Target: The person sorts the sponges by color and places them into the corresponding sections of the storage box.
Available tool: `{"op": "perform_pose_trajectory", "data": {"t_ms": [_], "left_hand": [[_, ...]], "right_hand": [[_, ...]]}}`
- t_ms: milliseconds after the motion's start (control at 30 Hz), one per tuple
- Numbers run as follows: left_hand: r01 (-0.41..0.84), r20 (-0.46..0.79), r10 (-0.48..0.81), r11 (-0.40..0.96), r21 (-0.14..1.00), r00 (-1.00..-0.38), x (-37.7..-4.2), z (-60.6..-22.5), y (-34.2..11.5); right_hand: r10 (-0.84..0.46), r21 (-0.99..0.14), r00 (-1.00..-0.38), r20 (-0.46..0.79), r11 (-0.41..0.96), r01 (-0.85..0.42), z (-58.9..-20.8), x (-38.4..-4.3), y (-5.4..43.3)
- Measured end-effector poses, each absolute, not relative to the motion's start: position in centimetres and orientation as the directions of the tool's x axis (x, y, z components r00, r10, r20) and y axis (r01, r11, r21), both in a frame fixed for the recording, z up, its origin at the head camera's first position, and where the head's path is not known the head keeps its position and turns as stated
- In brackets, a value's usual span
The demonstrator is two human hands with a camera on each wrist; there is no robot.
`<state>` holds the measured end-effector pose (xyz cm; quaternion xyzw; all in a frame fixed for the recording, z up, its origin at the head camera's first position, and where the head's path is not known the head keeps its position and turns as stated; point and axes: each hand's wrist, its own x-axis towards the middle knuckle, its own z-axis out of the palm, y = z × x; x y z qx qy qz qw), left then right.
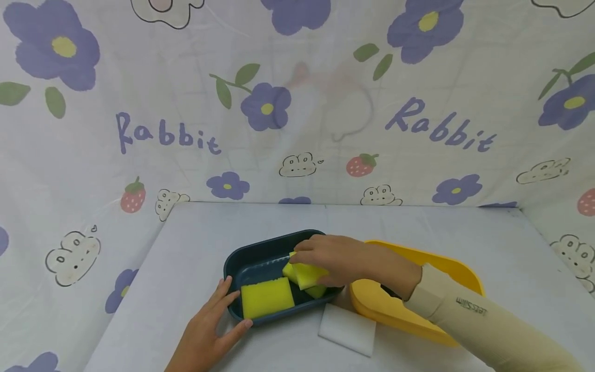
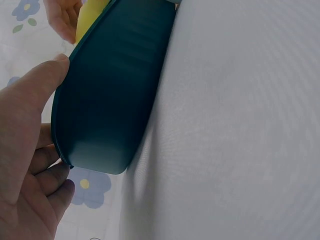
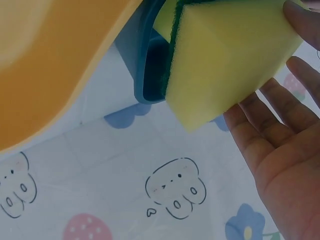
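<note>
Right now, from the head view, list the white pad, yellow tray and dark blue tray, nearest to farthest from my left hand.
1. Dark blue tray: the left hand touches its left end.
2. White pad: to the hand's right.
3. Yellow tray: farthest right.

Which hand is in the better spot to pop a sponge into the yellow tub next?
Right, I'd say: the right hand already holds a yellow sponge, and the yellow tub sits on that side. The left hand is farther from it, touching the dark tub.
</note>
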<state>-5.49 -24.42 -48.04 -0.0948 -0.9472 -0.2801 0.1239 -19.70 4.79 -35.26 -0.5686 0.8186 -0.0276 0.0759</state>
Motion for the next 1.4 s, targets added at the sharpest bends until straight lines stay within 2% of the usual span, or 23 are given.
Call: {"op": "perform_pose_trajectory", "data": {"t_ms": [500,1067,1400], "left_hand": [[0.280,0.316,0.119,0.799,0.532,-0.941,-5.3,-48.5,-24.6],[0.278,0.306,0.124,0.800,0.532,-0.944,-5.3,-48.2,-24.7],[0.290,0.317,0.132,0.799,0.526,-0.939,-5.4,-48.1,-24.7]], "right_hand": [[-0.936,-0.112,-0.322,-0.141,0.338,-0.934,-35.9,-21.4,1.8],[-0.908,-0.150,-0.371,-0.196,0.401,-0.904,-36.9,-22.0,-1.6],[-0.910,-0.159,-0.371,-0.185,0.400,-0.902,-37.7,-22.4,-2.2]]}}
